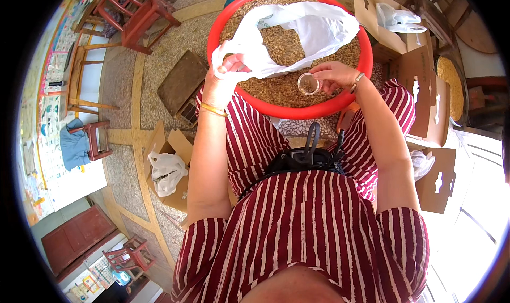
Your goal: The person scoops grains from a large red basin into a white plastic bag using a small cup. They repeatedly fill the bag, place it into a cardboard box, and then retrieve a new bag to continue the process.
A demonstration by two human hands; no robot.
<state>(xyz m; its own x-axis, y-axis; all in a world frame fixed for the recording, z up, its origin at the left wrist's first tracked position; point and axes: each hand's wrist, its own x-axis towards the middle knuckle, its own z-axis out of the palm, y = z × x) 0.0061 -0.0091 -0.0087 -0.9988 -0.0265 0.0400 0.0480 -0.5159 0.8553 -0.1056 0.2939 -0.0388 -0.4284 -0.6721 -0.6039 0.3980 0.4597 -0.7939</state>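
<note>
A large red round basin (297,111) is in front of my knees, filled with small brown grains or pellets (265,90). Over it a white plastic bag (329,29) is spread with its mouth wide, and more of the brown material shows through the opening. My left hand (226,72) is closed on the bag's near left edge. Between the fingers of my right hand (337,75) is a small clear plastic cup (308,84), held just above the grains at the near right of the basin. Whether anything lies in the cup is hard to make out.
Cardboard boxes (417,85) stand close on the right, one with a white bag (396,18). Another box (175,143) with a white bag sits by my left arm. A low wooden stool (183,82) is left of the basin; a red-brown chair (135,24) stands farther left.
</note>
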